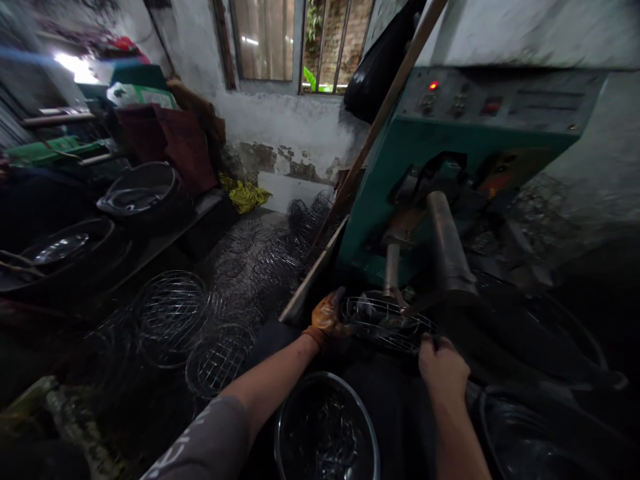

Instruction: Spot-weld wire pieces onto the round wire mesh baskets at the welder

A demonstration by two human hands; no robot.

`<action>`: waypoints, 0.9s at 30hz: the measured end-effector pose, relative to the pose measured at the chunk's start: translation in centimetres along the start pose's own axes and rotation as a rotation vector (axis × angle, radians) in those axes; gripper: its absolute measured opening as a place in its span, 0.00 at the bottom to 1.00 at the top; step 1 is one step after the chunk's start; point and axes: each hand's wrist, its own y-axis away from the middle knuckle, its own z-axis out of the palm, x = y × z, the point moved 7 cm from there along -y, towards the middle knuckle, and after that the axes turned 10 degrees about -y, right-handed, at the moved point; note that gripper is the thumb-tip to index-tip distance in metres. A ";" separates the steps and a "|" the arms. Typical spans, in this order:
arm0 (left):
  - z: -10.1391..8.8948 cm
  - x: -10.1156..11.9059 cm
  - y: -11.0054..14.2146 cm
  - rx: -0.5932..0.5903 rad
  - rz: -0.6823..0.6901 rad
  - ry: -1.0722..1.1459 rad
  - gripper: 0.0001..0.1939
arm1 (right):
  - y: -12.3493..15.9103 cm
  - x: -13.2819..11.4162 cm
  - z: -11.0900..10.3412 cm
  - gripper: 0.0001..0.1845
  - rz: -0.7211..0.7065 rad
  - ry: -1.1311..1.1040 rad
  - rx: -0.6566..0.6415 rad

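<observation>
A round wire mesh grill (387, 325) lies under the metal arms of a teal machine (440, 173). My left hand (327, 313), in an orange glove, grips the grill's left rim. My right hand (440, 363), bare, is closed on the grill's near right rim. A thick steel cylinder (445, 247) and a thinner rod (391, 270) of the machine reach out over the grill.
A metal bowl (325, 427) with wire scraps sits below my arms. Stacks of round wire grills (173, 313) cover the floor to the left. Dark basins (143, 190) stand on a bench at left. A wooden pole (385, 113) leans against the machine.
</observation>
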 end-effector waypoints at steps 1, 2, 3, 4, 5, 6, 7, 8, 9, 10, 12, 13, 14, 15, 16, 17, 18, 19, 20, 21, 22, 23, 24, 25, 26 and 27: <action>0.3 0.2 -0.3 -0.028 0.009 -0.003 0.56 | -0.1 0.0 0.0 0.19 -0.004 0.003 0.003; 0.5 0.3 -0.5 -0.046 0.014 0.001 0.55 | -0.1 0.0 0.0 0.19 -0.012 0.008 0.005; 0.5 0.4 -0.7 -0.049 0.010 0.010 0.53 | -0.2 0.0 0.1 0.18 -0.022 0.013 0.008; 0.4 0.4 -0.8 -0.038 -0.001 0.021 0.50 | -0.2 0.0 0.1 0.18 -0.033 0.018 0.011; 0.2 0.5 -0.8 -0.024 -0.014 0.030 0.47 | -0.3 0.1 0.2 0.18 -0.041 0.021 0.016; -0.2 0.6 -0.7 -0.007 -0.025 0.036 0.44 | -0.3 0.2 0.2 0.18 -0.045 0.021 0.023; -0.6 0.8 -0.6 0.012 -0.031 0.036 0.41 | -0.4 0.4 0.3 0.18 -0.040 0.014 0.029; -1.2 1.2 -0.5 0.032 -0.030 0.030 0.39 | -0.4 0.7 0.4 0.18 -0.027 -0.004 0.032; -1.8 1.6 -0.4 0.054 -0.018 0.020 0.37 | -0.4 1.0 0.5 0.18 -0.005 -0.031 0.031; -2.5 2.1 -0.4 0.075 0.002 0.006 0.36 | -0.4 1.4 0.6 0.17 0.014 -0.067 0.028; -3.6 3.4 -0.5 0.118 0.058 -0.025 0.36 | -0.2 2.1 0.7 0.16 0.043 -0.156 0.029; -4.1 4.1 -0.6 0.134 0.084 -0.040 0.35 | -0.2 2.4 0.8 0.15 0.056 -0.208 0.031; -4.4 4.6 -0.7 0.146 0.102 -0.053 0.35 | -0.1 2.8 0.8 0.15 0.074 -0.263 0.037; -4.5 5.1 -0.9 0.152 0.112 -0.063 0.35 | -0.1 3.1 0.9 0.14 0.100 -0.320 0.043; -4.6 5.5 -1.1 0.151 0.116 -0.071 0.34 | 0.0 3.6 0.9 0.13 0.131 -0.374 0.048; -4.5 5.8 -1.2 0.145 0.117 -0.078 0.34 | 0.0 4.0 1.1 0.13 0.165 -0.422 0.049; -4.4 6.1 -1.4 0.139 0.119 -0.082 0.34 | 0.0 4.3 1.2 0.12 0.196 -0.457 0.051; -4.2 6.3 -1.5 0.134 0.125 -0.085 0.35 | 0.0 4.6 1.2 0.12 0.218 -0.477 0.053; -4.1 6.5 -1.6 0.134 0.132 -0.087 0.35 | -0.1 4.9 1.3 0.12 0.231 -0.484 0.056; -4.0 6.6 -1.7 0.138 0.142 -0.089 0.35 | -0.1 5.0 1.3 0.12 0.236 -0.483 0.060; -3.9 6.7 -1.8 0.144 0.153 -0.090 0.35 | -0.2 5.1 1.3 0.13 0.233 -0.478 0.063; -3.9 6.8 -1.9 0.151 0.165 -0.092 0.35 | -0.2 5.1 1.3 0.14 0.226 -0.472 0.067; -3.8 6.8 -2.0 0.155 0.177 -0.096 0.34 | -0.3 5.1 1.3 0.14 0.219 -0.466 0.071; -3.8 6.8 -2.0 0.158 0.185 -0.102 0.34 | -0.3 5.1 1.4 0.15 0.210 -0.461 0.069; -3.7 6.8 -2.1 0.158 0.194 -0.109 0.34 | -0.4 5.1 1.4 0.15 0.205 -0.454 0.070; -3.6 6.8 -2.2 0.157 0.202 -0.116 0.35 | -0.5 5.1 1.4 0.16 0.201 -0.446 0.075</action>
